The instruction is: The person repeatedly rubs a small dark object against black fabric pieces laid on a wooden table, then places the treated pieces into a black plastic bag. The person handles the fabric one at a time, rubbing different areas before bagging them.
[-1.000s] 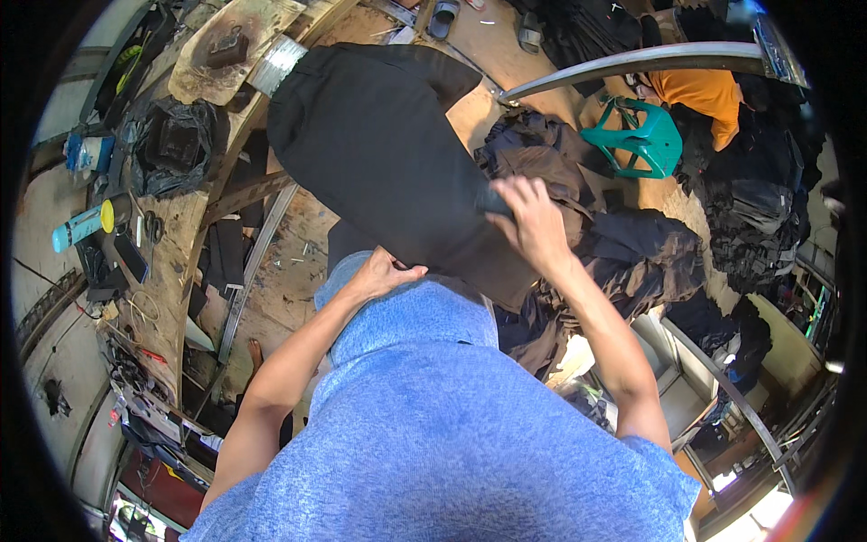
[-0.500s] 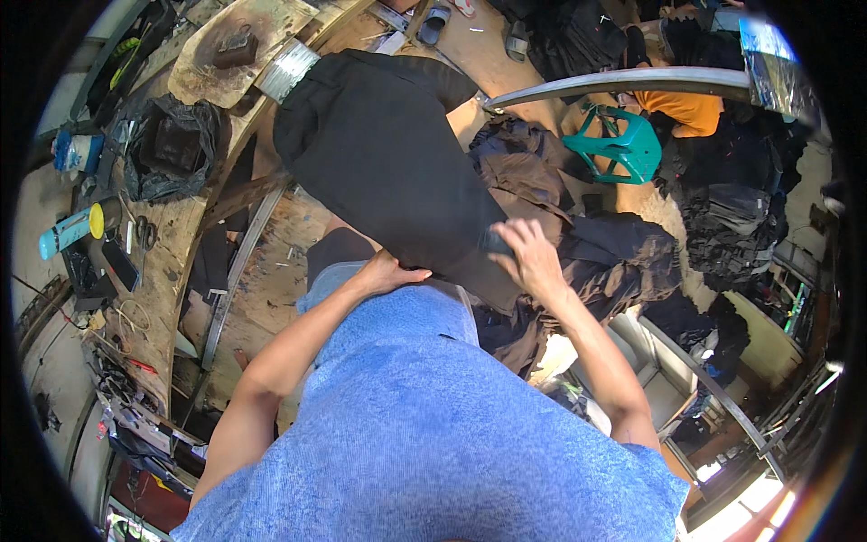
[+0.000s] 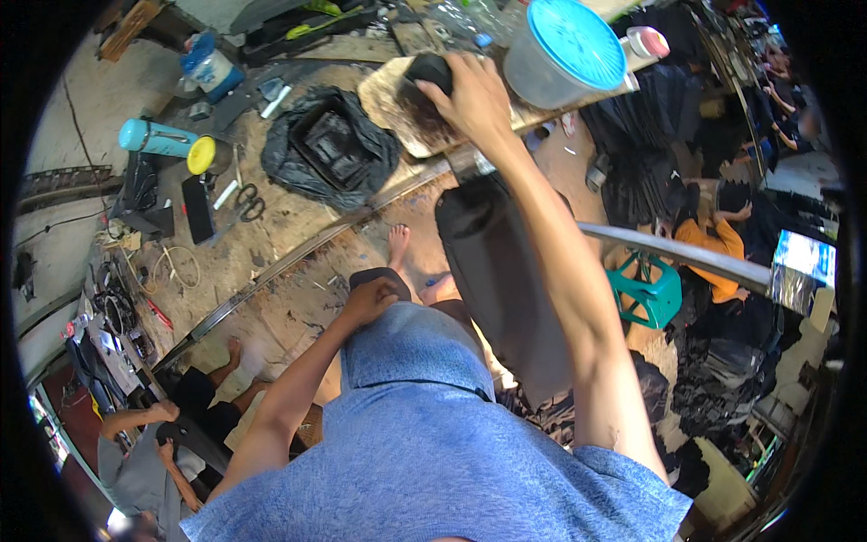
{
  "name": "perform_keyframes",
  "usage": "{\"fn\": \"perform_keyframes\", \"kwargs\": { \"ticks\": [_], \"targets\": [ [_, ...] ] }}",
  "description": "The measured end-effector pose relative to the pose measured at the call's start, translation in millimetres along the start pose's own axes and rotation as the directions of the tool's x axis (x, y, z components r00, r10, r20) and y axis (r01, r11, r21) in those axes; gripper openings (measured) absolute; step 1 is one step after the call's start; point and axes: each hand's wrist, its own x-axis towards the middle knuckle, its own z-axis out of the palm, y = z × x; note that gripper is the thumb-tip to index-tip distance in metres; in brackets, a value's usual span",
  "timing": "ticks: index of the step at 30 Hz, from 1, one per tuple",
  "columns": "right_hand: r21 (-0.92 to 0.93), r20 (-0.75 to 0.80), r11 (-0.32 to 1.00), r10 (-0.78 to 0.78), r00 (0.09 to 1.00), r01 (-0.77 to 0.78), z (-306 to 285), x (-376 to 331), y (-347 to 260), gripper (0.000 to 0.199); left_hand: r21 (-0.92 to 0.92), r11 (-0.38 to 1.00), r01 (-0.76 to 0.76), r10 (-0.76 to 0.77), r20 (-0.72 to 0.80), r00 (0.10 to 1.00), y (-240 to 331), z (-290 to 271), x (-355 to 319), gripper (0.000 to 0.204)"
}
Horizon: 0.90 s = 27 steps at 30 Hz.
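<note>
Right grip [image 3: 477, 101] wrapped round a black block [image 3: 428, 72] at the stained board [image 3: 383, 98].
Left grip [image 3: 370, 301] curled near the blue shirt [image 3: 415, 434], can't tell if it's empty; dark panel [image 3: 492, 262] partly behind the right forearm [image 3: 553, 230].

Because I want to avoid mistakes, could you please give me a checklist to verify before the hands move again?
1. Black block within the right hand's grasp: ok.
2. Block pressed against the stained board: cannot tell, the contact is hidden.
3. Left hand empty: cannot tell, its fingers are curled at the lap.
4. Black fabric piece fully visible: not ok, the right forearm covers part.
5. Blue lid on the clear tub: ok.
6. Scissors apart from both hands: ok.
</note>
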Motion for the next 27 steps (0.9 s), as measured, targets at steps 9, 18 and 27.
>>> {"fn": "perform_keyframes", "kwargs": {
  "ticks": [9, 18, 27],
  "targets": [
    [-0.364, 0.255, 0.929, 0.173, 0.951, -0.071, 53, 49, 22, 0.080, -0.176, 0.921, 0.346, -0.386, -0.320, 0.865, -163, -11, -98, 0.025],
    [0.197, 0.088, 0.904, 0.369, 0.925, -0.379, 25, -35, -36, 0.058, -0.282, 0.866, 0.413, -0.480, -0.238, 0.844, -205, -4, -100, 0.023],
    [-0.147, 0.292, 0.983, 0.152, 0.944, -0.112, 108, -38, -154, 0.046, -0.415, 0.908, 0.055, -0.208, -0.333, 0.920, -34, -88, -54, 0.024]
  ]
}}
